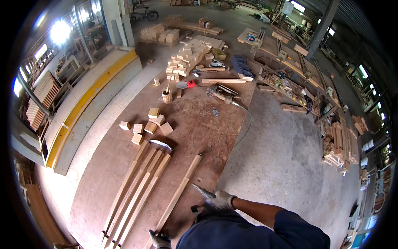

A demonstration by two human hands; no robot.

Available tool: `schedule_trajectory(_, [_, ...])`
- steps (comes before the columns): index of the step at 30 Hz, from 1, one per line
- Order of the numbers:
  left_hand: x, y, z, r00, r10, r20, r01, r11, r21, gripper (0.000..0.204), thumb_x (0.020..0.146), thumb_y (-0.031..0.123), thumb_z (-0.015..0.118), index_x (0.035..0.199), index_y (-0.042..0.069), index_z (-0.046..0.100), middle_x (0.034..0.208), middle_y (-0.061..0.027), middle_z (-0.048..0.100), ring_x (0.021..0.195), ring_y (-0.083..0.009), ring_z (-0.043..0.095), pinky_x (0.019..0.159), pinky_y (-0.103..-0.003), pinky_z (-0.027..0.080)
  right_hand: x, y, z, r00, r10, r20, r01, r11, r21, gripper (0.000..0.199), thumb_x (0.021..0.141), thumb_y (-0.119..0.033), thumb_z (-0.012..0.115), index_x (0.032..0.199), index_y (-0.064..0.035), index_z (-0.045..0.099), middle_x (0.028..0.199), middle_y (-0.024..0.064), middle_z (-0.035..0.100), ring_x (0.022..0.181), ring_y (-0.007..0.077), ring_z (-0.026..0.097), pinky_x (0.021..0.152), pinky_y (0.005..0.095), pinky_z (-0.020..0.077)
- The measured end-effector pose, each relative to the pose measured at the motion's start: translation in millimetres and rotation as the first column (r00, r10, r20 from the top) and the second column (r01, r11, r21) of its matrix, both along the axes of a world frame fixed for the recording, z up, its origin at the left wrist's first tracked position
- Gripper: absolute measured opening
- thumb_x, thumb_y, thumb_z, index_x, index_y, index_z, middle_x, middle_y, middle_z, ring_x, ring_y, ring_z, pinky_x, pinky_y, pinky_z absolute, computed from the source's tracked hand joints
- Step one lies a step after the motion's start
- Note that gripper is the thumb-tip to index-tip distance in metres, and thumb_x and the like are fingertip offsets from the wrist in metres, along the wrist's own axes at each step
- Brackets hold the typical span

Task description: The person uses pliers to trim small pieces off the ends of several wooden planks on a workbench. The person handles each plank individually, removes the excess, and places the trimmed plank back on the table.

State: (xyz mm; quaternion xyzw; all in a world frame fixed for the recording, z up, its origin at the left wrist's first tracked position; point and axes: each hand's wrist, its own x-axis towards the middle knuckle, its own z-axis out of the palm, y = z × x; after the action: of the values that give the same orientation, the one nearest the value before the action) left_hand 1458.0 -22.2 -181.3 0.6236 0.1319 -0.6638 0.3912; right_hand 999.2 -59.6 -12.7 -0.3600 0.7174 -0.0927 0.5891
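Gloved fingers of the right hand (222,200) clenched round the handle of a hammer (202,193), its metal head pointing left and up, just above the near stretch of a long wooden batten (178,194). Left hand (161,240), also gloved, down at the lower edge of the view, closed on the batten's near end (grip mostly cut off by the frame, so how firmly cannot be told).

Batten lying diagonally on a broad brown plywood sheet (199,133) spread over the concrete floor, its far end up near the sheet's middle. By the look of it: light for its length, stiff but liable to flex and swing if lifted from one end; dry sawn timber, not slippery, best held near the end with the other hand further along.

Right forearm bare from glove to a dark blue sleeve (290,226), reaching in from the lower right, elbow bent, wrist turned inward. Left arm almost wholly out of view.

To the left, a bundle of similar long strips (134,195) lying side by side. Beyond, a scatter of small wooden blocks (145,124), a power tool with trailing cable (224,96), and a heap of cut blocks (188,58) further back in the workshop.
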Motion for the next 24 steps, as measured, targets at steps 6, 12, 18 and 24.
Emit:
schedule_trajectory(6, [-23.5,-17.1,18.6,0.966,0.037,0.255,-0.036,0.999,-0.007,0.070,0.081,0.088,0.058,0.082,0.018,0.054,0.051,0.0000,0.043,0.041,-0.0194,0.043,0.039,-0.033,0.037,-1.1,5.0,9.5,0.991,0.094,-0.093,-0.094,0.996,0.003,0.048,0.093,-0.046,0.067,0.101,-0.0003,0.076,0.088,0.0190,0.076,0.084,0.0297,0.075,0.077,0.0425,0.0551])
schedule_trajectory(12, [-80.8,-25.5,72.5,0.719,-0.430,0.546,0.581,0.803,-0.133,0.045,0.091,0.041,0.081,0.072,0.003,0.065,0.058,-0.0051,0.059,0.039,-0.0163,0.050,0.038,-0.034,0.039,-0.2,14.3,2.3,0.984,0.020,-0.175,-0.030,0.998,-0.056,0.058,0.089,-0.050,0.073,0.103,0.0064,0.074,0.082,0.0180,0.075,0.076,0.0304,0.073,0.071,0.0418,0.0552])
schedule_trajectory(18, [-122.5,-89.7,128.6,-0.207,0.005,0.978,0.959,0.200,0.202,0.045,0.072,0.026,0.090,0.109,0.005,0.074,0.105,-0.0169,0.070,0.097,-0.0338,0.064,0.086,-0.045,0.053,-11.8,26.0,-38.6,0.986,-0.155,-0.063,0.156,0.987,0.022,0.041,0.090,-0.036,0.076,0.099,0.0035,0.073,0.073,0.0091,0.070,0.060,0.0200,0.066,0.055,0.0360,0.0491])
schedule_trajectory(24, [-111.4,-108.3,85.8,-0.430,-0.063,0.901,0.903,-0.028,0.429,0.043,0.076,0.028,0.085,0.110,0.006,0.072,0.110,-0.0181,0.068,0.113,-0.0399,0.059,0.096,-0.051,0.048,-14.0,26.1,-44.5,0.980,-0.197,0.013,0.194,0.973,0.121,0.039,0.089,-0.036,0.078,0.094,0.0018,0.073,0.071,0.0085,0.068,0.057,0.0176,0.062,0.053,0.0342,0.0467])
